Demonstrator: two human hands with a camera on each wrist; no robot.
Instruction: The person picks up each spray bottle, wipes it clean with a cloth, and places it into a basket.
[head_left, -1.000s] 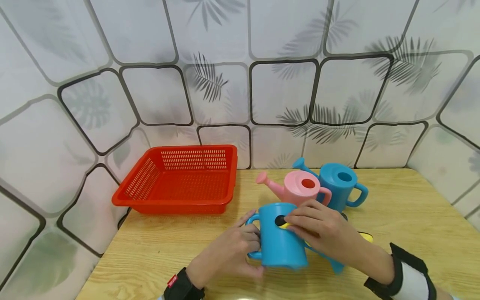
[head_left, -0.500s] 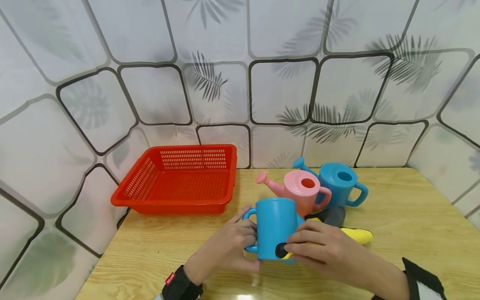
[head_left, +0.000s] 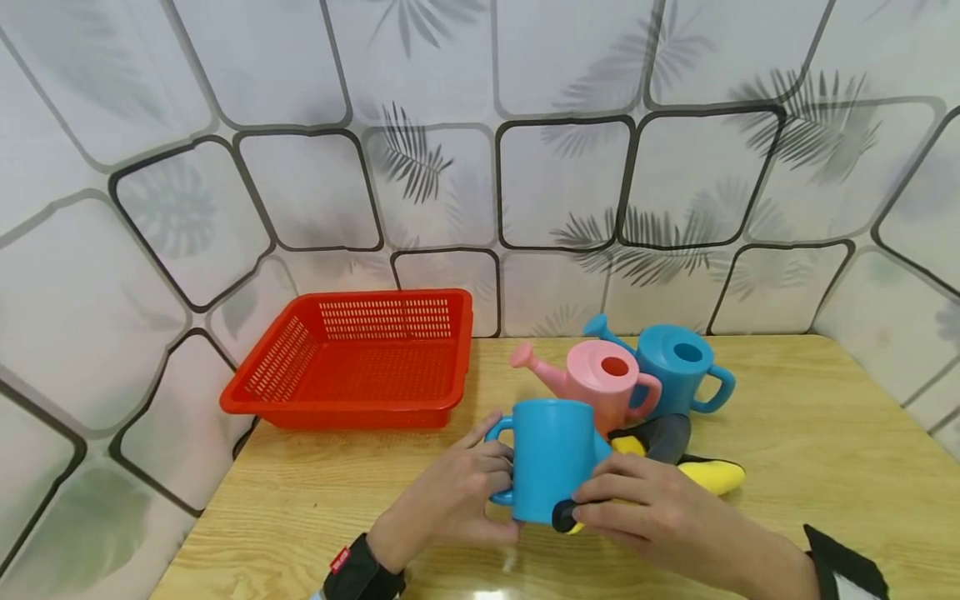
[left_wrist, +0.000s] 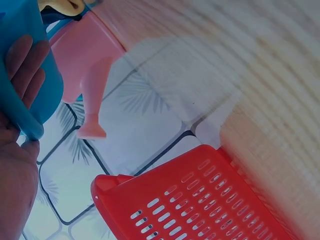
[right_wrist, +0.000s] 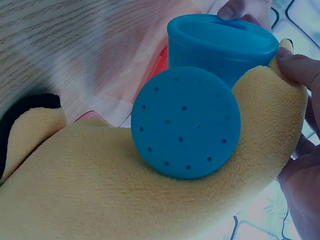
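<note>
My left hand grips a blue toy watering can by its handle, thumb near the bottom. The can is held above the table, its spout turned to the right. My right hand pinches a plush yellow and dark grey cloth against the lower right of the can. In the right wrist view the can's round, perforated spout head lies over the cloth's yellow side. The left wrist view shows fingers through the handle. My right hand hides part of the spout in the head view.
Behind the held can stand a pink watering can and another blue watering can. A red slotted plastic basket sits at the back left of the wooden table. A patterned curtain rises behind it.
The held can has turned more upright. My right hand has moved the cloth from the can's upper side down to its lower edge, and more of the cloth shows behind.
</note>
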